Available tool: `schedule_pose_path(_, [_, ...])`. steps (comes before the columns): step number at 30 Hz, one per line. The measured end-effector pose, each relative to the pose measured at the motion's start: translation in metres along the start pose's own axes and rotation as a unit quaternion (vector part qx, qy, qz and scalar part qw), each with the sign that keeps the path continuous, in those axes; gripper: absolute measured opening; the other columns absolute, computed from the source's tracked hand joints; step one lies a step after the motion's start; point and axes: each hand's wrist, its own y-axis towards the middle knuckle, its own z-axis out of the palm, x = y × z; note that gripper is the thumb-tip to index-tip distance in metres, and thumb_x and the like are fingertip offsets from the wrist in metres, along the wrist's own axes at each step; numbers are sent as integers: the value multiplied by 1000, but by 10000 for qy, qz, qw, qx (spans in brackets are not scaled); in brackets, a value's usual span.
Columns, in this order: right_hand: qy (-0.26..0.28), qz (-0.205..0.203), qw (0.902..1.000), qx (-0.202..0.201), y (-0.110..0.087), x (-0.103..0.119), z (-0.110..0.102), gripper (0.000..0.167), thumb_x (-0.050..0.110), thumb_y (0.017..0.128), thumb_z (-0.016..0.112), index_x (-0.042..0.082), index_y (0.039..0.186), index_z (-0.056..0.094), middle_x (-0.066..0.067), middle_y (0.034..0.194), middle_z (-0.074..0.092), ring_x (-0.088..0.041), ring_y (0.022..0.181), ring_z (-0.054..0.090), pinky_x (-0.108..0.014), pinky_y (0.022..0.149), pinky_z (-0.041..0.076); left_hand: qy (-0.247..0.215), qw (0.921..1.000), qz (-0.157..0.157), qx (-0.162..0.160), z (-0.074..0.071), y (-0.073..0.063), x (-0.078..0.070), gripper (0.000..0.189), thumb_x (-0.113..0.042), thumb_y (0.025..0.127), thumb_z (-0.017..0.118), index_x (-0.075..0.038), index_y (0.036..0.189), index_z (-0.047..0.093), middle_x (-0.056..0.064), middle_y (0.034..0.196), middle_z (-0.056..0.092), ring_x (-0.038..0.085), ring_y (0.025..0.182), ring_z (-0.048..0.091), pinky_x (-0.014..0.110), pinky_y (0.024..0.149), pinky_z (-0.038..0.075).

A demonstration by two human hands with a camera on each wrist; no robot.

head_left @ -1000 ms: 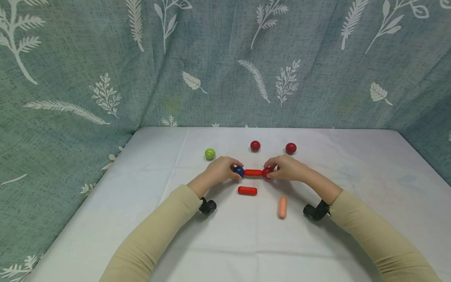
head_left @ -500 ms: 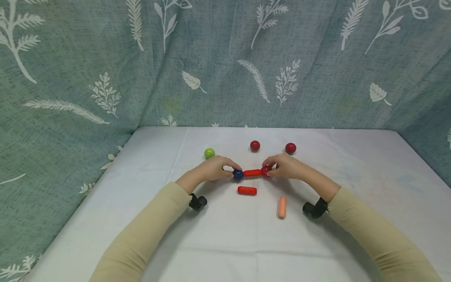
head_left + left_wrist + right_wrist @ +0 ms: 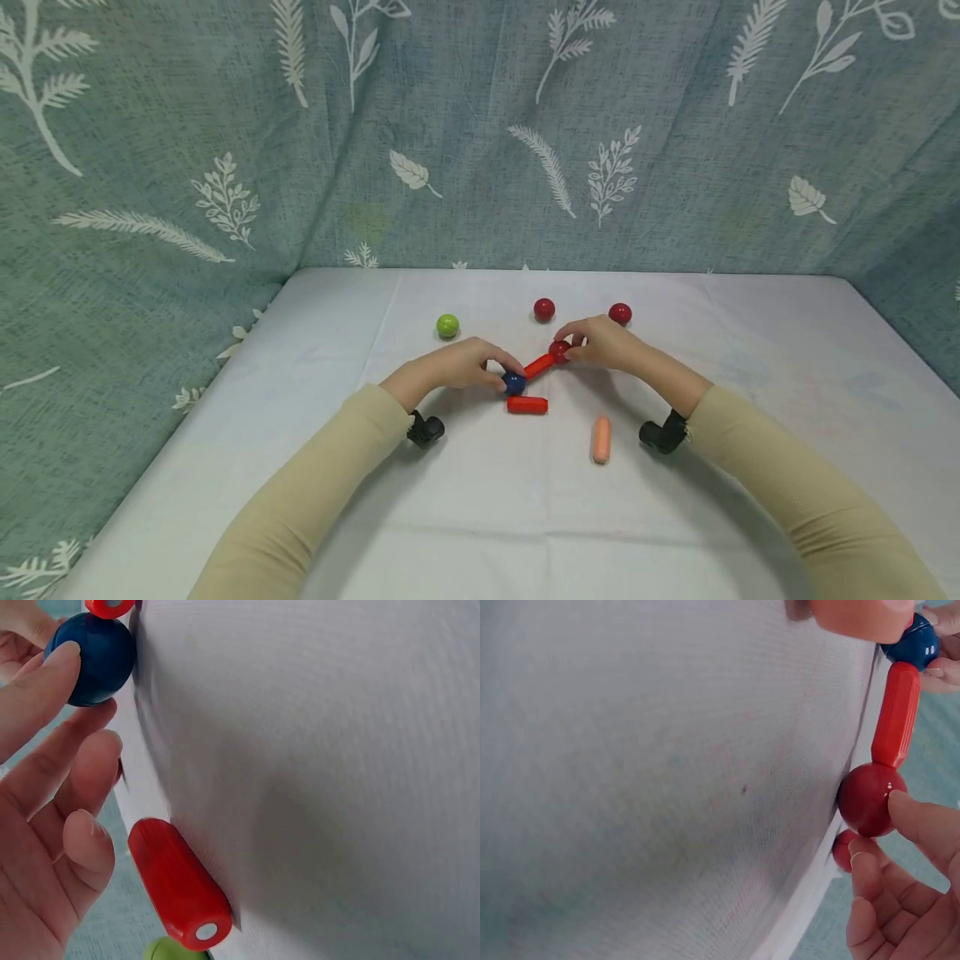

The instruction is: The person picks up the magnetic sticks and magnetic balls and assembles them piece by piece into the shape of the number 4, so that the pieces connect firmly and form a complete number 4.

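Note:
My left hand (image 3: 468,363) pinches a glossy blue ball (image 3: 101,660) between thumb and fingers. The right hand (image 3: 606,342) grips a dark red ball (image 3: 870,800) the same way. Joining the two balls is a red rod (image 3: 896,716), slanted up to the right in the head view. Just below the blue ball lies a second red rod (image 3: 527,406), whose end shows a round silver disc in the left wrist view. Nearer the person, between the forearms, is a peach-coloured rod (image 3: 602,441).
A green ball (image 3: 447,326) stands at the back left of the white-covered table (image 3: 480,508). Behind the hands are two more red balls, one central (image 3: 544,310) and one by the right hand (image 3: 620,314). Leaf-patterned cloth (image 3: 465,133) hangs behind the table.
The joined balls and rod have turned from level to slanted: the blue ball came toward the person, the red ball went back and slightly left. Both hands kept hold. The loose pieces stayed put.

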Motion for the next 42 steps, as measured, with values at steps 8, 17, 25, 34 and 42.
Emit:
schedule_pose_path(8, [-142, 8, 9999, -52, -4, 12, -1, 25, 8, 83, 65, 6, 107, 65, -7, 89, 65, -17, 74, 53, -25, 66, 47, -62, 10000, -6, -4, 3, 1, -3, 33, -16, 85, 65, -22, 118, 63, 0, 123, 58, 15, 110, 51, 33, 93, 42])
schedule_pose_path(17, [-331, -761, 9906, 1085, -16, 51, 12, 23, 15, 82, 68, 8, 104, 69, 2, 86, 66, -11, 75, 55, -20, 69, 48, -167, 9992, -131, -337, 4, 2, 0, 36, -14, 85, 65, -18, 121, 60, 2, 116, 62, 16, 111, 53, 36, 95, 41])
schedule_pose_path(25, [-669, -821, 9862, 1269, -14, 60, 24, 20, 15, 81, 70, 11, 100, 70, 3, 84, 66, -10, 76, 55, -23, 75, 49, -220, 9961, -554, -655, 8, 5, -2, 31, -21, 83, 68, -20, 112, 62, 3, 109, 64, 15, 97, 55, 28, 72, 46])
schedule_pose_path(34, [-557, -595, 9880, 1312, -14, 62, 32, 23, 17, 80, 71, 11, 102, 69, 2, 83, 65, -10, 73, 54, -23, 73, 49, -437, 9916, -826, -895, 14, 8, -5, 27, -24, 80, 71, -20, 106, 60, 2, 106, 63, 15, 80, 57, 24, 61, 48])
schedule_pose_path(42, [-554, -375, 9894, 1287, -16, 61, 33, 22, 15, 80, 71, 11, 102, 69, 3, 81, 64, -11, 72, 53, -24, 71, 49, -573, 9885, -980, -1002, 15, 9, -6, 28, -25, 78, 73, -20, 104, 63, 1, 103, 64, 15, 78, 56, 24, 58, 49])
